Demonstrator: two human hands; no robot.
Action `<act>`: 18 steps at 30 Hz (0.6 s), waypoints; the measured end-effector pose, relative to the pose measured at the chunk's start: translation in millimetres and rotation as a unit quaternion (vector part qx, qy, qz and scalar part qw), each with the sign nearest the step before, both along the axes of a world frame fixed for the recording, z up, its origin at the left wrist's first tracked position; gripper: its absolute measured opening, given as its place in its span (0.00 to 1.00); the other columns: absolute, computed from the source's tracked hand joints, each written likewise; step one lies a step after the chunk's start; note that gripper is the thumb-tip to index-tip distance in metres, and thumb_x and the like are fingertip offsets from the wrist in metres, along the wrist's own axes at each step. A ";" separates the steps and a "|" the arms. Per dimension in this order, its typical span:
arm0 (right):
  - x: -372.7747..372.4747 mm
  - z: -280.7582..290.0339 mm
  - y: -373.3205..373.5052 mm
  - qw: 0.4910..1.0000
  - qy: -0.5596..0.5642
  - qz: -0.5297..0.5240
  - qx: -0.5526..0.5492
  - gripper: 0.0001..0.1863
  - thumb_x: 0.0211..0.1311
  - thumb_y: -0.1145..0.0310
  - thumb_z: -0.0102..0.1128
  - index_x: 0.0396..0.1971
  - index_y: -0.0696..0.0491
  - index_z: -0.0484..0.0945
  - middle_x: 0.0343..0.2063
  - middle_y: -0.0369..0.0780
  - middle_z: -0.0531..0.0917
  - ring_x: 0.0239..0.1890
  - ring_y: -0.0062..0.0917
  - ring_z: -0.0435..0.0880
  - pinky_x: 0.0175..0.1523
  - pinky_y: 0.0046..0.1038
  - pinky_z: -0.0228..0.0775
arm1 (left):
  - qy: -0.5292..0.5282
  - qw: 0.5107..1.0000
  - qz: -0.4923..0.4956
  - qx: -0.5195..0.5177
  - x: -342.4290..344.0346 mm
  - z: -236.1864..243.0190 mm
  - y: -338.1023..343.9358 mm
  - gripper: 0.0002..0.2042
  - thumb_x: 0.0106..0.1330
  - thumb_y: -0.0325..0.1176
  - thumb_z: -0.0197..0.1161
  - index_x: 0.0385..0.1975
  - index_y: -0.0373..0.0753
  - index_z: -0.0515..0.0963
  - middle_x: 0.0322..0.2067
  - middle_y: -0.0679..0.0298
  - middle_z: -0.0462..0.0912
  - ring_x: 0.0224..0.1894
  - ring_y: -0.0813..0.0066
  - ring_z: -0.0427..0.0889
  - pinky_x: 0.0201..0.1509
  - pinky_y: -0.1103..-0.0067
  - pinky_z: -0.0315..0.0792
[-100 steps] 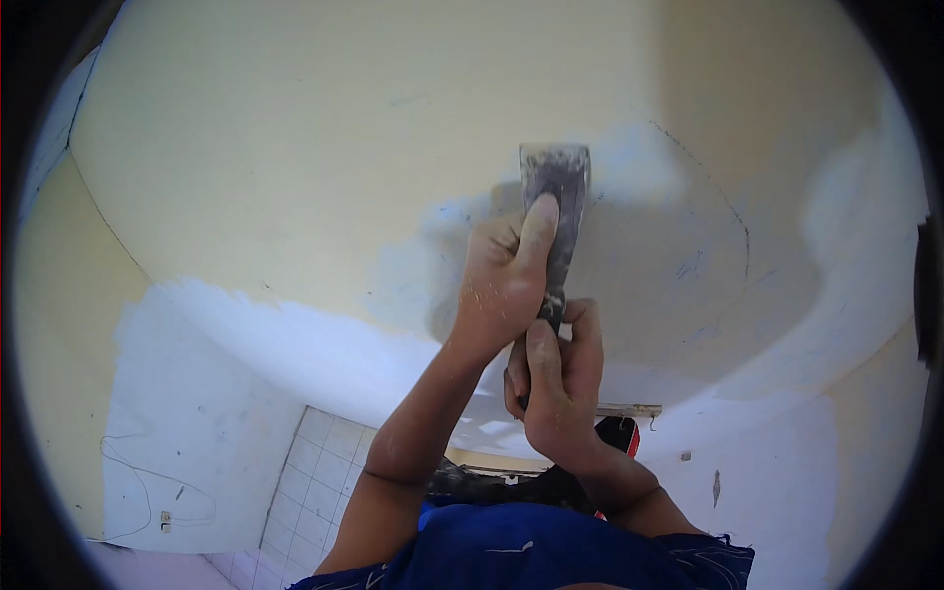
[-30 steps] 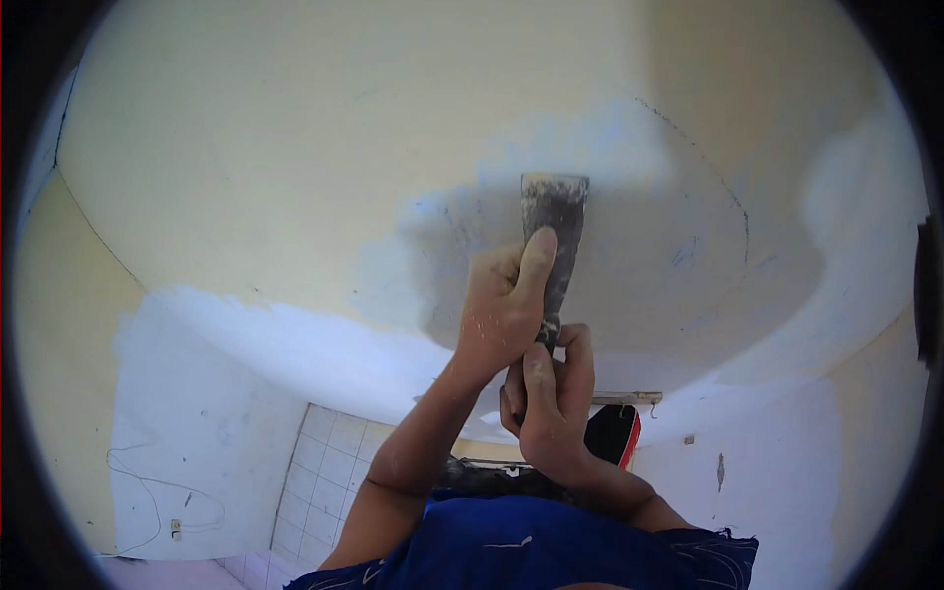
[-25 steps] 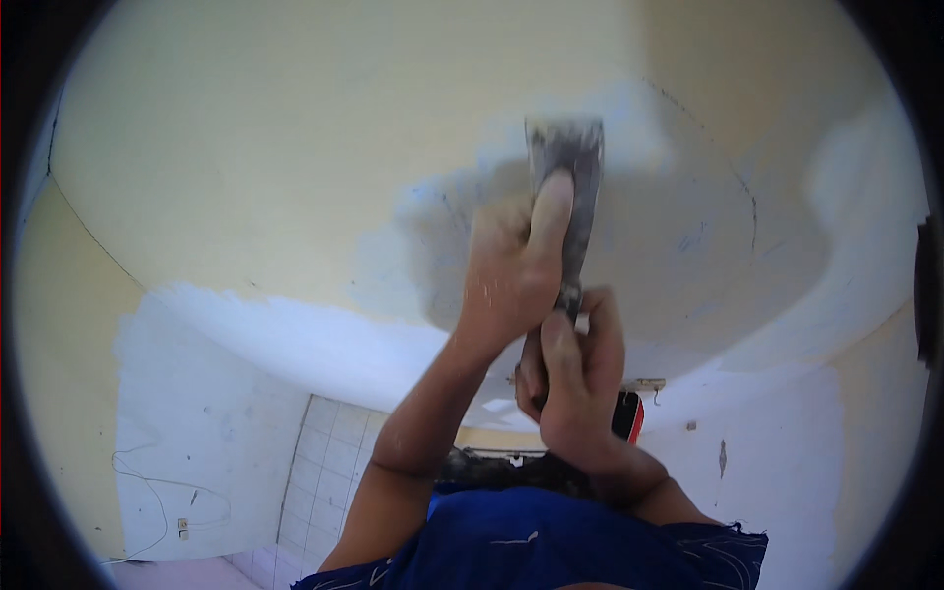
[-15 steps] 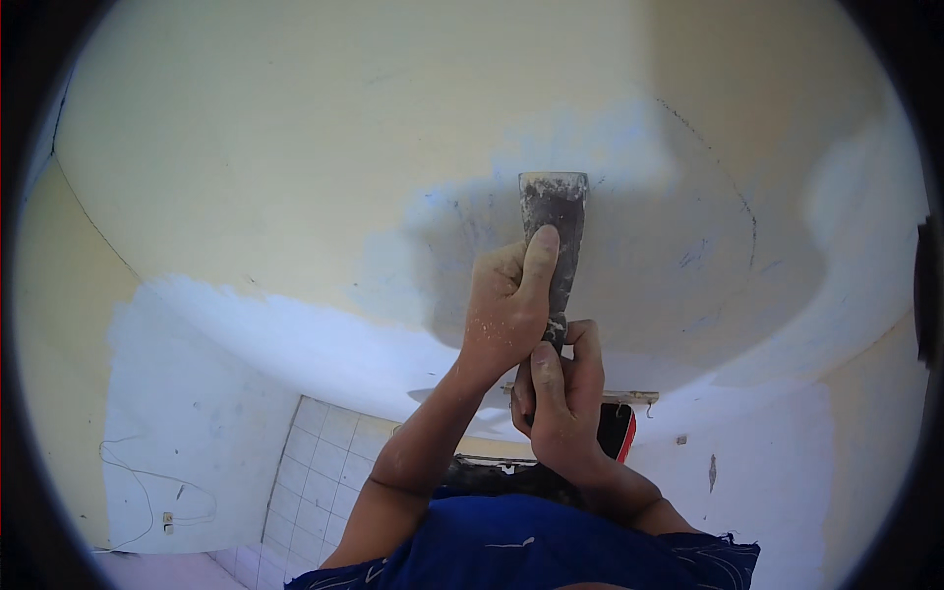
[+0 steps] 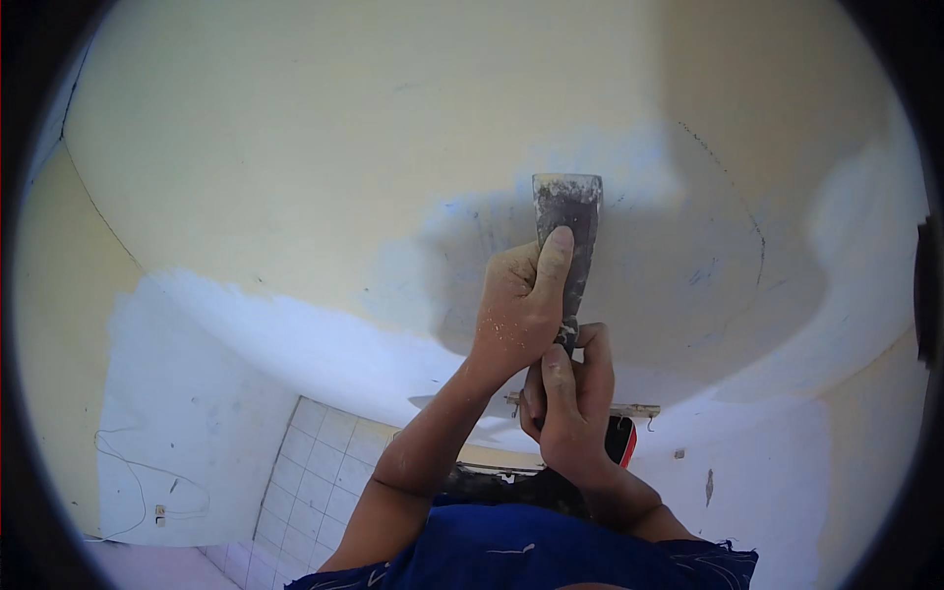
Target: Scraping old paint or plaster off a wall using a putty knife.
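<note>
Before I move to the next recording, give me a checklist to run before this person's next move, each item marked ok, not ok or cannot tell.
1. Left hand gripping the scraper below its blade: ok.
2. Right hand closed around the handle's lower part: ok.
3. Blade free of residue: not ok, pale residue covers its end.
4. Blade touching the painted surface: cannot tell.
5. Even light around the blade: not ok, a shadow lies beside it.
6. Gap between right hand and hooked bar: cannot tell, they overlap in view.

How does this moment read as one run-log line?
left hand: gripping scraper near blade | right hand: gripping its handle | wall: patchy cream and blue
</note>
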State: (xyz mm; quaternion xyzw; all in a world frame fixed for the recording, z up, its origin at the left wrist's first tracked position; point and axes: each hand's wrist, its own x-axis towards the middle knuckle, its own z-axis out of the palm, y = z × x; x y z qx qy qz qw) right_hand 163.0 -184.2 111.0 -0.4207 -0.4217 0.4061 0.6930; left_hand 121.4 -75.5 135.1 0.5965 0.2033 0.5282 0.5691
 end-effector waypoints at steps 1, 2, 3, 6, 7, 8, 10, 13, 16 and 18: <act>-0.4 8.1 -1.4 1.000 0.000 -0.002 -0.002 0.06 0.74 0.69 0.41 0.39 0.53 0.56 0.12 0.31 0.67 0.11 0.10 0.62 0.15 0.16 0.52 | -0.012 1.000 0.006 0.020 1.5 5.6 0.7 0.23 0.74 0.41 0.51 0.14 0.39 0.66 0.13 0.76 0.64 0.18 0.90 0.57 0.18 0.80 0.53; 0.4 17.2 1.8 1.000 -0.015 -0.008 0.018 0.06 0.74 0.68 0.40 0.40 0.53 0.57 0.12 0.32 0.66 0.09 0.10 0.59 0.13 0.16 0.52 | -0.024 0.999 0.011 0.038 3.0 12.3 2.3 0.23 0.74 0.41 0.51 0.14 0.39 0.66 0.13 0.77 0.64 0.18 0.90 0.57 0.18 0.80 0.53; -0.4 25.1 3.5 0.999 -0.027 -0.010 0.033 0.07 0.74 0.66 0.40 0.40 0.53 0.58 0.12 0.32 0.65 0.08 0.10 0.57 0.11 0.16 0.51 | -0.021 0.999 0.012 0.031 1.3 24.0 1.7 0.23 0.74 0.41 0.51 0.14 0.39 0.66 0.13 0.77 0.64 0.18 0.90 0.57 0.18 0.80 0.53; -0.3 39.6 9.6 0.998 -0.019 -0.004 0.064 0.07 0.74 0.66 0.39 0.40 0.53 0.58 0.12 0.32 0.65 0.08 0.10 0.56 0.11 0.16 0.51 | -0.059 0.998 -0.025 -0.013 3.0 43.9 1.0 0.21 0.75 0.40 0.51 0.16 0.41 0.68 0.16 0.79 0.66 0.20 0.92 0.59 0.20 0.83 0.53; -1.2 41.0 9.7 0.996 -0.024 0.001 0.084 0.07 0.75 0.66 0.39 0.40 0.53 0.58 0.12 0.32 0.65 0.08 0.10 0.56 0.11 0.16 0.51 | -0.064 0.998 -0.026 0.001 2.7 41.8 1.8 0.21 0.75 0.40 0.51 0.16 0.41 0.68 0.17 0.78 0.67 0.20 0.92 0.60 0.21 0.83 0.53; -2.1 36.2 5.9 0.996 -0.023 0.005 0.081 0.07 0.75 0.66 0.39 0.40 0.53 0.58 0.12 0.32 0.65 0.08 0.10 0.56 0.11 0.16 0.51 | -0.068 0.997 -0.026 0.015 1.7 38.8 1.3 0.21 0.75 0.40 0.51 0.16 0.41 0.68 0.17 0.78 0.67 0.21 0.92 0.60 0.21 0.83 0.54; 0.3 18.5 3.4 0.999 0.019 0.003 0.025 0.06 0.74 0.69 0.40 0.40 0.53 0.56 0.12 0.32 0.67 0.11 0.10 0.61 0.15 0.16 0.52 | -0.004 0.999 0.007 0.035 -1.8 19.6 -1.2 0.21 0.75 0.40 0.51 0.17 0.41 0.69 0.17 0.78 0.67 0.21 0.92 0.60 0.21 0.83 0.54; 1.8 -7.0 -2.0 1.000 0.001 -0.003 -0.002 0.06 0.74 0.69 0.40 0.40 0.53 0.56 0.12 0.32 0.67 0.11 0.10 0.61 0.15 0.16 0.52 | 0.031 0.998 0.025 0.042 0.6 -5.2 -1.7 0.21 0.75 0.41 0.50 0.17 0.40 0.70 0.17 0.78 0.67 0.21 0.92 0.60 0.21 0.83 0.55; 2.7 12.4 -1.8 1.000 0.003 0.010 0.001 0.06 0.74 0.69 0.42 0.40 0.53 0.56 0.12 0.31 0.67 0.10 0.10 0.61 0.15 0.17 0.52 | 0.010 0.999 0.014 0.033 -0.4 4.4 1.6 0.21 0.75 0.41 0.50 0.17 0.40 0.69 0.17 0.79 0.66 0.21 0.92 0.60 0.21 0.83 0.54; 4.1 26.6 1.1 1.000 0.011 0.010 -0.014 0.06 0.74 0.69 0.42 0.40 0.53 0.56 0.12 0.31 0.67 0.10 0.10 0.61 0.15 0.17 0.52 | 0.016 0.999 0.017 0.035 0.0 23.4 1.1 0.21 0.75 0.41 0.50 0.16 0.41 0.68 0.17 0.79 0.66 0.21 0.92 0.59 0.21 0.83 0.54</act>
